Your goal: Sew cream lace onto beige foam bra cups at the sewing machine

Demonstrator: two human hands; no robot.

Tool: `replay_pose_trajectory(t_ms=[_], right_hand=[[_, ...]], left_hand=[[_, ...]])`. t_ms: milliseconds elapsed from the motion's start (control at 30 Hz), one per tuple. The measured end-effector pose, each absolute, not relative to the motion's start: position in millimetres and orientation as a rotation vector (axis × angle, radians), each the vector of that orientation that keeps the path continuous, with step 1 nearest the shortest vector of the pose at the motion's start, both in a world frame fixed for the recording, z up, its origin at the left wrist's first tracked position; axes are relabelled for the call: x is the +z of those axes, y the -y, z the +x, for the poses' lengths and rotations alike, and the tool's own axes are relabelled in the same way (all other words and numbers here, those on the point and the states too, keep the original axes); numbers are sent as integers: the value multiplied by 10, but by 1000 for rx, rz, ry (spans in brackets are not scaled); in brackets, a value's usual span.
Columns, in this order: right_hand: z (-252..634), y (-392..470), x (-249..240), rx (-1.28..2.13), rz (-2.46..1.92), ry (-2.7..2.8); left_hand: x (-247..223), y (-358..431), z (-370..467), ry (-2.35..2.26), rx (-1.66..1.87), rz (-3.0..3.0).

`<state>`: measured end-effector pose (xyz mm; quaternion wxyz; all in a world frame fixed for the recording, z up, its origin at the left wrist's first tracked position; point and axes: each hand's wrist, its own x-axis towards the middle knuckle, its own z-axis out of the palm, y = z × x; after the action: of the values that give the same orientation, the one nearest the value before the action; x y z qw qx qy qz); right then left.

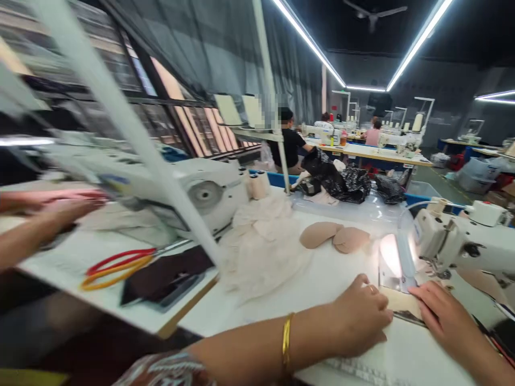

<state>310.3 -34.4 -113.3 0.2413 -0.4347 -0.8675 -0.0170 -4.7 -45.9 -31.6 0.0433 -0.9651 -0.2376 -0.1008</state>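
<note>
My left hand (358, 315), with a gold ring and bracelet, has its fingers curled in at the left edge of a cream fabric piece (396, 299). The fingertips are partly hidden, but they appear closed on the cloth. On the right side of the same piece, my right hand (444, 313) rests with fingers stretched out. A dark strip shows along the fabric's near edge, between both hands. Just beyond it stands a white sewing machine (458, 236), its lamp lighting the work spot. Two beige oval pads (350, 239) lie further left on the table.
Heaped white fabric (265, 249) lies left of the pads. Scissors (116, 268) and a dark flat item (169, 279) sit by a neighbouring sewing machine (201, 193), where another person's hands (60, 209) work. A white pole (132, 134) slants across. Black plastic bags (338, 177) lie behind.
</note>
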Motion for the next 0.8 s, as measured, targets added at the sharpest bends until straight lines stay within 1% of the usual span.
replay_pose_trajectory(t_ms=[67,167,267,333,400,467,567,667,800], right_hand=[[3210,256,-1302,-45,-1176,2402],[3242,179,-1422,-79,-1178,2359],[3108,199,-1277,-133,-1093,2334],[2926,265,-1041,-132,-1015,2345],[2686,381,-743,-51,-974,2381],[2422,536,-448,61,-974,2383],[2067,738,-143,192,-1001,2314],[1828,788,-75,354,-1125,2235],[1597,643,-233,595,-1342,2117]], left_hand=[[-214,676,-335,876,-309,-2920],[-128,834,-882,1271,-488,-2651],[-262,855,-1346,1661,-589,-2289],[-458,865,-1466,1775,-571,-2236],[-662,915,-1410,1764,-580,-2376],[-786,1018,-1238,1651,-657,-2598],[-730,1220,-978,1359,-860,-2881],[-525,1331,-890,1181,-1059,-3034],[-466,1295,-908,1074,-1155,-3126]])
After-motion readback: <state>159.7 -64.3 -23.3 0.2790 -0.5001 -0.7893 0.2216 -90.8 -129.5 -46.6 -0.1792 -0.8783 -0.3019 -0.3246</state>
